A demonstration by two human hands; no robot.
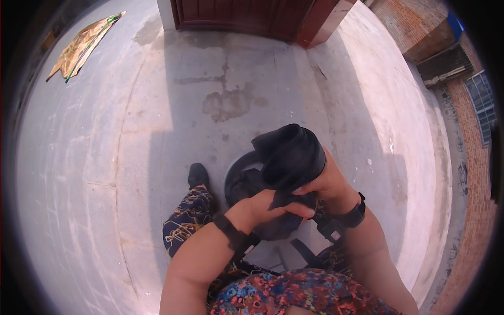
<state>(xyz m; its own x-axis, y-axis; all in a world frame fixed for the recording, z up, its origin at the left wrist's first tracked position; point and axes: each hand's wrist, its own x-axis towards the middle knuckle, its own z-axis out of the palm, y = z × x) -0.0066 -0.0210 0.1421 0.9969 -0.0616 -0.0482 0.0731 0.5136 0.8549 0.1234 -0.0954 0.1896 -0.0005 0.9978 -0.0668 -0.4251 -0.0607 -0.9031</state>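
A black cloth [291,157] is bunched up in front of me, its thick folds rising above my fingers. My right hand [326,184] is closed round the cloth's lower part, with part of the hand hidden behind the fabric. Just left of it, my left hand [273,206] grips a narrower, gathered stretch of the same cloth, thumb and fingers pressed together. Under my hands stands a round basin [229,176], partly covered by my arms. More dark cloth [245,185] lies inside it. Each wrist wears a black strap.
My left shoe [198,174] is planted left of the basin on the concrete ground [142,184]. A dark red door [241,18] closes off the far side. Far left lies a tan sheet [86,43] with green edging. A brick wall [478,210] runs along the right.
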